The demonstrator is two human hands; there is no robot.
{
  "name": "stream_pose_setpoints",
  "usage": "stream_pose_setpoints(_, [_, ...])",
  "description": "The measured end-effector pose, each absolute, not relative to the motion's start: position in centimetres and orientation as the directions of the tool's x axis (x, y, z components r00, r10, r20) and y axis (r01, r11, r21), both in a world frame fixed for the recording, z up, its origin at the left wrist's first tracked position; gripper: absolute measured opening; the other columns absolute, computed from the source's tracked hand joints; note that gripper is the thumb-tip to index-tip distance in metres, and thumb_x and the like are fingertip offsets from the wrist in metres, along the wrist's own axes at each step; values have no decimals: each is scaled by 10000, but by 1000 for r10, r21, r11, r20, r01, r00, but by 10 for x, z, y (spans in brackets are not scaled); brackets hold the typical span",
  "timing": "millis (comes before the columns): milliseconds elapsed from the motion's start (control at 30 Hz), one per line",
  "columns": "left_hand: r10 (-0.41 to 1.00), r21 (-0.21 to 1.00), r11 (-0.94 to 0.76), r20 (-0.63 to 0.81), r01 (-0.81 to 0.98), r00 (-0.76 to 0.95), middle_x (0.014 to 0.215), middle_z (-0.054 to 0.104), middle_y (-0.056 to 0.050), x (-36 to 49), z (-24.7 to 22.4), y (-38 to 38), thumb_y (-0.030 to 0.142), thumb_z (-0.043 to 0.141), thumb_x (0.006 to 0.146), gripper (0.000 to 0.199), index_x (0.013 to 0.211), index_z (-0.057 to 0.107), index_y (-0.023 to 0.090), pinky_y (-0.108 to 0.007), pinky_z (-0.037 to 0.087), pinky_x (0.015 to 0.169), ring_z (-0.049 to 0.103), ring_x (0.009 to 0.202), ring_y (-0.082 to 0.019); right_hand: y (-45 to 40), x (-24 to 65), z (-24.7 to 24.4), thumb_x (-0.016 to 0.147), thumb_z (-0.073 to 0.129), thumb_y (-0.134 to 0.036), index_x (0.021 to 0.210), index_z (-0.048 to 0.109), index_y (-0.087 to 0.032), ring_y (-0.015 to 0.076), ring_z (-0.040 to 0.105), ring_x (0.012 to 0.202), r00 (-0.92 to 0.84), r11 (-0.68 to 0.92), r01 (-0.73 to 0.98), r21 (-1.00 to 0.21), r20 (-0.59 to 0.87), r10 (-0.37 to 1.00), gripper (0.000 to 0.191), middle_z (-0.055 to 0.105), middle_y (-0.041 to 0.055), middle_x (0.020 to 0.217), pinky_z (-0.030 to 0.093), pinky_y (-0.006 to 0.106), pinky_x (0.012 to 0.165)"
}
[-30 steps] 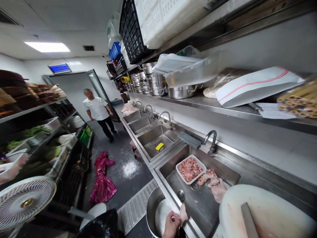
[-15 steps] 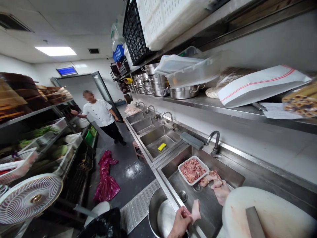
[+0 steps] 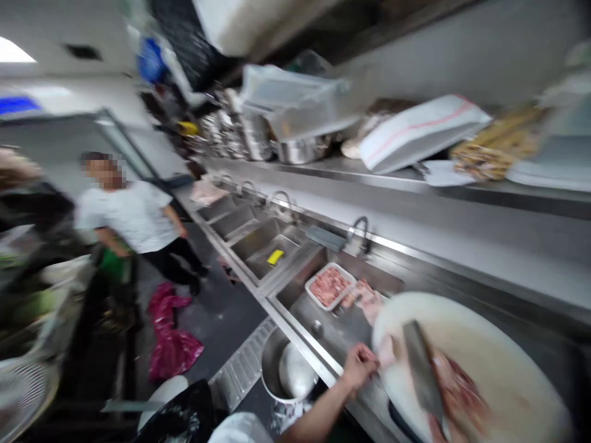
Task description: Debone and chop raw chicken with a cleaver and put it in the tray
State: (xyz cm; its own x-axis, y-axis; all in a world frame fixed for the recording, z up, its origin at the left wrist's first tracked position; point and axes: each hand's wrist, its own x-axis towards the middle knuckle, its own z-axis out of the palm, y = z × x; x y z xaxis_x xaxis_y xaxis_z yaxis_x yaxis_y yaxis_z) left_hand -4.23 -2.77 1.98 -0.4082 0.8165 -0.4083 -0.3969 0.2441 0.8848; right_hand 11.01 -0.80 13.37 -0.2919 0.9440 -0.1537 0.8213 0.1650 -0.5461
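Note:
My left hand [image 3: 359, 364] pinches the thin end of a pale, skin-on piece that looks like a chicken leg [image 3: 386, 352], at the near-left rim of the round white cutting board [image 3: 498, 363]. Over the board, a cleaver [image 3: 419, 363] is tilted with its blade pointing away from me. My right hand [image 3: 436, 428] shows only as blurred fingers at the bottom edge, around the cleaver's handle end. Reddish raw meat [image 3: 462, 391] lies on the board right of the blade. In the sink beyond, more raw meat pieces [image 3: 368, 299] lie beside a white tub [image 3: 308, 289] of chopped meat.
A steel pot [image 3: 270, 369] stands on the floor left of the sink [image 3: 295, 304]. Further basins run away from me, one with a yellow sponge [image 3: 276, 257]. A person in white [image 3: 133, 215] stands in the aisle, near a purple-red bag [image 3: 168, 344]. A loaded shelf [image 3: 392, 175] hangs above.
My view has swung right. My left hand has brought the chicken leg from over the sink to the board's rim. Meat now shows beside the cleaver. The person appears nearer.

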Motion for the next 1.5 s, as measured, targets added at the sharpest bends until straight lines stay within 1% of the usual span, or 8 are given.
stream_pose_setpoints(67, [853, 915, 204, -341, -349, -396, 565, 528, 31, -35, 34, -29, 439, 853, 579, 402, 653, 546, 191, -249, 407, 528, 454, 496, -92, -13, 129, 123, 920, 653, -506, 1218, 655, -280, 298, 630, 1111, -165, 22, 869, -494, -248, 955, 374, 603, 114, 1338, 574, 414, 754])
stream_pose_setpoints(200, [923, 942, 175, -259, -287, -285, 603, 579, 32, -21, 25, -5, 524, 824, 661, 433, 757, 584, 177, -232, 438, 596, 530, 544, -98, -11, 171, 91, 1006, 423, -404, 1344, 629, -222, 271, 693, 1042, -21, -197, 883, -426, -454, 891, 435, 732, 124, 1136, 533, 305, 810])
stream_pose_setpoints(333, [943, 946, 210, -262, -246, -204, 613, 593, 28, 7, -1, 0, 590, 796, 693, 474, 771, 571, 179, -226, 439, 574, 548, 526, -100, -7, 178, 77, 1040, 330, -363, 1503, 443, -146, 287, 693, 1059, -35, -188, 899, -396, -493, 869, 524, 720, 170, 1176, 479, 314, 888])
stream_pose_setpoints(467, [943, 961, 254, -271, -109, -195, 543, 561, 32, 21, -16, -14, 618, 763, 710, 475, 751, 562, 189, -218, 414, 508, 549, 489, -119, -4, 167, 74, 1041, 317, -337, 1468, 473, -159, 296, 690, 1075, -85, -135, 915, -380, -509, 857, 488, 700, 175, 1221, 475, 333, 878])
stream_pose_setpoints(667, [948, 959, 239, -196, 152, -250, 681, 650, -24, 13, -28, -16, 570, 684, 780, 401, 767, 634, 172, -236, 429, 518, 555, 504, -121, 10, 167, 58, 1039, 373, -291, 1504, 369, -68, 281, 686, 1085, -112, -91, 913, -397, -462, 880, 516, 699, 203, 1198, 468, 308, 864])
stream_pose_setpoints(900, [947, 948, 196, -118, 249, -298, 691, 671, -49, 8, -32, -13, 518, 632, 808, 351, 726, 657, 178, -263, 465, 593, 594, 591, -159, 10, 167, 49, 1062, 351, -299, 1443, 465, -111, 259, 704, 1033, -135, -67, 896, -440, -412, 901, 440, 724, 176, 1147, 465, 279, 847])
stream_pose_setpoints(1233, [890, 960, 267, -213, 83, -404, 623, 644, -26, -24, -28, -52, 675, 627, 783, 512, 815, 662, 165, -268, 489, 570, 611, 547, -167, -14, 151, 38, 1064, 301, -329, 1474, 466, -140, 247, 718, 975, -117, 14, 869, -494, -177, 977, 480, 700, 171, 1229, 503, 285, 836])
stream_pose_setpoints(1500, [779, 921, 386, -298, 47, -552, 559, 629, -25, -76, -36, -101, 716, 655, 705, 547, 782, 653, 174, -263, 470, 525, 614, 532, -181, -16, 140, 33, 1050, 323, -296, 1350, 572, -113, 249, 719, 946, -134, 45, 858, -511, -138, 981, 430, 750, 144, 977, 522, 298, 847])
